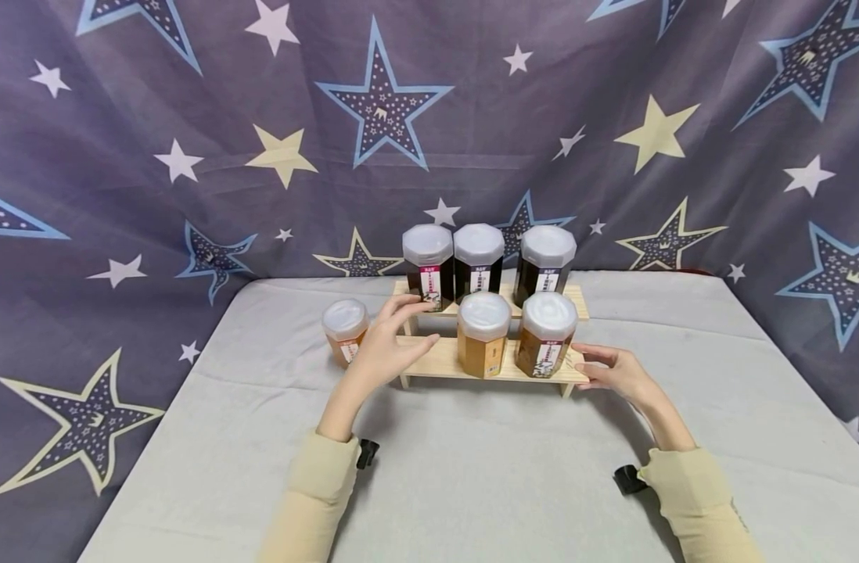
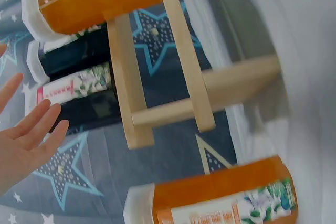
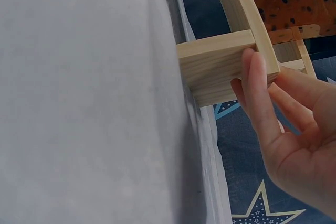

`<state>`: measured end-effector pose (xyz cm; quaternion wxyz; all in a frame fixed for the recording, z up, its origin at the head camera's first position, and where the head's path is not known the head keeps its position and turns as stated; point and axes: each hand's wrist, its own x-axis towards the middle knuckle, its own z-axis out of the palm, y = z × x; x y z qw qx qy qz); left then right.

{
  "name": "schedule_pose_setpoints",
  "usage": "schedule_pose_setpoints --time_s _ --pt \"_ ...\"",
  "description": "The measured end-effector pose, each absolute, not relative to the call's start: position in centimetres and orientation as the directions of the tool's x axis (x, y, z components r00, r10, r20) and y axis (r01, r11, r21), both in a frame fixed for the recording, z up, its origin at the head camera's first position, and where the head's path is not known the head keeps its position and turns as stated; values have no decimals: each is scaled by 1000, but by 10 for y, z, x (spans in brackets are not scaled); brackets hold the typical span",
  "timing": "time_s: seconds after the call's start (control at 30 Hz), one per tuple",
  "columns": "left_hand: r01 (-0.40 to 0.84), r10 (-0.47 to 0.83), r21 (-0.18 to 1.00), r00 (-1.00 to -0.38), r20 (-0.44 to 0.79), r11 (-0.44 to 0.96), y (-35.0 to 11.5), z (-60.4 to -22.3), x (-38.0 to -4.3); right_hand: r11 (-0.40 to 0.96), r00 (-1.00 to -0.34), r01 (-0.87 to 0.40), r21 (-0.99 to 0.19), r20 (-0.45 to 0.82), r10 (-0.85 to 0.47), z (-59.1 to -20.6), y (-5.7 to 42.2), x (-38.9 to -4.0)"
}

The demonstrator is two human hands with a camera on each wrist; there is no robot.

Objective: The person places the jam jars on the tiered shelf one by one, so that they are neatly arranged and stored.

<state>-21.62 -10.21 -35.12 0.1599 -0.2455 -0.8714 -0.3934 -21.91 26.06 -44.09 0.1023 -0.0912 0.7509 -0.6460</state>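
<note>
A two-step wooden rack (image 1: 440, 363) holds several lidded jars. On its upper step stand three dark jars (image 1: 479, 262); the lower step carries an amber jar (image 1: 484, 336) in the middle and a brown-amber jar (image 1: 545, 336) at the right. My left hand (image 1: 389, 344) hovers before the rack's left end with fingers spread, holding nothing. Behind it, left of the rack, another amber jar (image 1: 345, 332) sits on the table, partly covered by the hand. My right hand (image 3: 294, 135) pinches the right end of the lower step, its fingers by the wooden leg (image 3: 215, 66).
The rack stands near the back of a table covered with pale grey cloth (image 1: 472, 485). A dark curtain with a star pattern (image 1: 282, 156) hangs behind and along the sides. Dark wrist mounts (image 1: 630, 479) show at both sleeves.
</note>
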Motion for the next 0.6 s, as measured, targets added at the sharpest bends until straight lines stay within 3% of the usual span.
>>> schedule_pose_setpoints --time_s 0.13,0.4,0.6 --pt "589 299 578 -799 522 564 -115 -368 -227 152 -963 5 -988 -45 -264 -442 261 -219" --pt "596 286 542 -784 551 592 -131 -359 -218 171 -967 -1 -985 -43 -253 -444 261 -220" --pt "559 274 538 -810 519 631 -147 -360 -218 165 -965 -3 -986 -40 -258 -444 262 -220"
